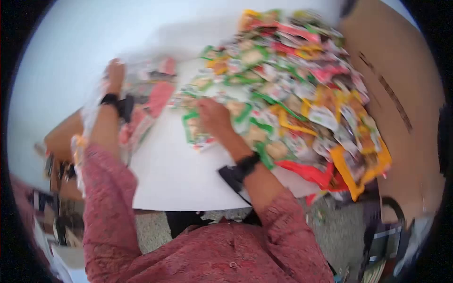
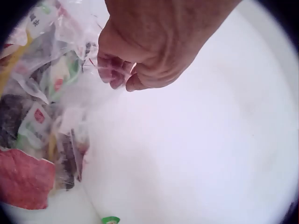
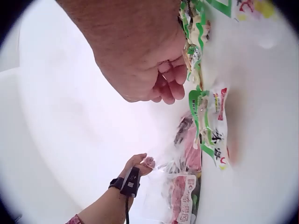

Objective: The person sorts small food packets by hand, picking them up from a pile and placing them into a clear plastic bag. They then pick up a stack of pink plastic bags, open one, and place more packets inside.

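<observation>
At upper left the left grip (image 1: pixel 114 70) pinches a clear bag (image 1: pixel 146 101) of packets on the white worktop (image 1: pixel 179 179), while mid-frame the right grip (image 1: pixel 214 115) curls round a green-edged packet (image 1: pixel 193 132) beside the heap (image 1: pixel 302 94).

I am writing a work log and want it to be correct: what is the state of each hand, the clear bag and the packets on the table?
left hand: fingers pinch the edge of the clear bag.
clear bag: lying on the table, packets inside.
right hand: fingers curled against the green-edged packets; grip unclear.
packet pile: loose, heaped on the table.
</observation>
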A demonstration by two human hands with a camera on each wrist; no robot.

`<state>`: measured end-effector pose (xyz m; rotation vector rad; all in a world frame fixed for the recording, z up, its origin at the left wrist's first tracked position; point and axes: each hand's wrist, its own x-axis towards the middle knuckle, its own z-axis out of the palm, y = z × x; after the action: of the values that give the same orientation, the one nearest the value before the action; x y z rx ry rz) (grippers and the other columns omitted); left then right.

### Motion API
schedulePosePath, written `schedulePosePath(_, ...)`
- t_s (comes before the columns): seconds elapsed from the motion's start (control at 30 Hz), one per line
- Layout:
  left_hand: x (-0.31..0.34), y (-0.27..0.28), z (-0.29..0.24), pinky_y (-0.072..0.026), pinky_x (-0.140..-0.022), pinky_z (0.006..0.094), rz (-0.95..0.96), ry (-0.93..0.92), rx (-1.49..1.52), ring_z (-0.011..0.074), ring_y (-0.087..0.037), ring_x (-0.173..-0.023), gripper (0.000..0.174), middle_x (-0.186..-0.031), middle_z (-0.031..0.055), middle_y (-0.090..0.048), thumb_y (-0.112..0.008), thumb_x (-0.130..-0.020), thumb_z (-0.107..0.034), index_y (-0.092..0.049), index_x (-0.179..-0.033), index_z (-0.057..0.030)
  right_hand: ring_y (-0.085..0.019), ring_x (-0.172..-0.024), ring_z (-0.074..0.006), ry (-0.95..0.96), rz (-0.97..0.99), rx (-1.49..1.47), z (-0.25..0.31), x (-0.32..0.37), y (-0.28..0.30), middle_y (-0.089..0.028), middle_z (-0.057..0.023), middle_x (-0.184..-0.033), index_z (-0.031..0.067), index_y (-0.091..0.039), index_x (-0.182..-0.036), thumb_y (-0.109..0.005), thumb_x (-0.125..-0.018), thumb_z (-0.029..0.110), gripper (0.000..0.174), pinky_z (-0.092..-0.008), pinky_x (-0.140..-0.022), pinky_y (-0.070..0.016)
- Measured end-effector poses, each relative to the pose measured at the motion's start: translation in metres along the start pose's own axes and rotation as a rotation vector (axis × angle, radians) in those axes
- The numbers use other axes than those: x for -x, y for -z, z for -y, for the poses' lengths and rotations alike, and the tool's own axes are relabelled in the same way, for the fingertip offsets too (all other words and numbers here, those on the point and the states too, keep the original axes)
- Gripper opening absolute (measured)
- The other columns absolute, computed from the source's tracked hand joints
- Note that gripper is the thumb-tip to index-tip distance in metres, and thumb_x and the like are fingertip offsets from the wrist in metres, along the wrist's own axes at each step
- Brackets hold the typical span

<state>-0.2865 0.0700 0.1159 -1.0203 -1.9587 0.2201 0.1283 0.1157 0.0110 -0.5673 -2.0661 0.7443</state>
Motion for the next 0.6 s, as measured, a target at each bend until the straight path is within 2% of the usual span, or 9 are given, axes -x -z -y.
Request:
schedulePosePath(0.03,-0.007,-0.025,0.002,-0.0433,-0.083,0.0378,-0.290,0.269,0.503,0.0248,-0.054,-0.095,0.029,-0.100,0.0172,-0.058,-0.058,-0.073,-0.012,-0.058,-0.100,-0.0011,-0.057,-0.074,-0.0329,0.062,-0.049,-0.021,0.001,0.002,-0.003,-0.059,-0.0130,-0.080,0.0083,-0.055,-0.086,-0.047,-0.076,0.012,0.013,-0.0416,-0.063,-0.0451)
schedulePosePath(0.13,-0.021,0.071,-0.053,-0.0435,-0.082,0.0339,-0.355,0.188,0.628,0.0278,-0.054,-0.093,0.025,-0.102,0.0136,-0.057,-0.052,-0.076,-0.007,-0.059,-0.099,-0.0039,-0.058,-0.069,-0.0334,0.103,-0.082,0.046,-0.001,0.005,-0.005,-0.057,-0.0146,-0.072,0.0071,-0.053,-0.081,-0.049,-0.074,0.012,0.009,-0.0422,-0.061,-0.0460)
schedulePosePath(0.2,-0.034,0.117,-0.090,-0.0429,-0.082,0.0332,-0.393,-0.211,0.997,0.0244,-0.054,-0.093,0.026,-0.100,0.0098,-0.058,-0.058,-0.074,-0.005,-0.059,-0.099,-0.0059,-0.058,-0.070,-0.0317,0.089,-0.034,0.067,0.000,0.005,-0.007,-0.058,-0.0137,-0.072,0.0079,-0.054,-0.081,-0.048,-0.074,0.011,0.010,-0.0417,-0.060,-0.0455)
schedulePosePath(0.23,-0.033,0.152,-0.118,-0.0431,-0.081,0.0328,-0.375,-0.302,1.049,0.0222,-0.054,-0.092,0.024,-0.100,0.0070,-0.058,-0.061,-0.074,-0.006,-0.060,-0.098,-0.0066,-0.058,-0.070,-0.0317,0.091,-0.047,0.070,0.001,0.004,-0.009,-0.058,-0.0137,-0.072,0.0079,-0.054,-0.081,-0.048,-0.074,0.011,0.010,-0.0417,-0.060,-0.0455)
schedulePosePath(0.3,-0.008,0.239,-0.176,-0.0417,-0.081,0.0316,-0.140,-0.348,1.242,0.0210,-0.053,-0.092,0.020,-0.097,0.0062,-0.058,-0.063,-0.075,-0.008,-0.060,-0.094,-0.0072,-0.058,-0.067,-0.0319,0.103,-0.045,0.054,-0.001,0.003,-0.011,-0.058,-0.0134,-0.070,0.0075,-0.054,-0.082,-0.050,-0.073,0.010,0.010,-0.0420,-0.058,-0.0454)
schedulePosePath(0.47,0.054,0.362,-0.271,-0.0414,-0.086,0.0360,-0.126,-0.959,1.351,0.0260,-0.052,-0.097,0.022,-0.096,0.0074,-0.057,-0.065,-0.070,-0.008,-0.058,-0.091,-0.0079,-0.058,-0.071,-0.0336,0.168,-0.101,0.117,-0.006,0.007,-0.012,-0.058,-0.0146,-0.072,0.0071,-0.054,-0.085,-0.052,-0.075,0.013,0.012,-0.0407,-0.063,-0.0458)
schedulePosePath(0.5,0.070,0.380,-0.282,-0.0422,-0.085,0.0378,-0.083,-1.033,1.362,0.0269,-0.052,-0.098,0.023,-0.098,0.0069,-0.057,-0.066,-0.070,-0.010,-0.058,-0.092,-0.0089,-0.057,-0.072,-0.0352,0.350,-0.711,-0.157,0.000,0.000,-0.019,-0.058,-0.0158,-0.072,0.0067,-0.054,-0.085,-0.052,-0.076,0.014,0.011,-0.0401,-0.064,-0.0456)
schedulePosePath(0.57,0.096,0.398,-0.299,-0.0428,-0.083,0.0382,-0.037,-1.177,1.395,0.0274,-0.052,-0.098,0.023,-0.097,0.0087,-0.056,-0.066,-0.069,-0.015,-0.058,-0.090,-0.0087,-0.056,-0.072,-0.0360,0.251,-0.211,-0.311,0.007,0.017,0.004,-0.056,-0.0179,-0.072,0.0056,-0.052,-0.084,-0.052,-0.077,0.014,0.011,-0.0412,-0.063,-0.0449)
schedulePosePath(0.6,0.106,0.410,-0.300,-0.0427,-0.081,0.0391,-0.003,-1.249,1.395,0.0267,-0.051,-0.095,0.023,-0.097,0.0087,-0.055,-0.065,-0.069,-0.016,-0.057,-0.089,-0.0082,-0.056,-0.072,-0.0361,0.210,-0.146,-0.189,0.006,0.014,0.006,-0.056,-0.0178,-0.072,0.0051,-0.052,-0.083,-0.051,-0.076,0.012,0.010,-0.0419,-0.063,-0.0445)
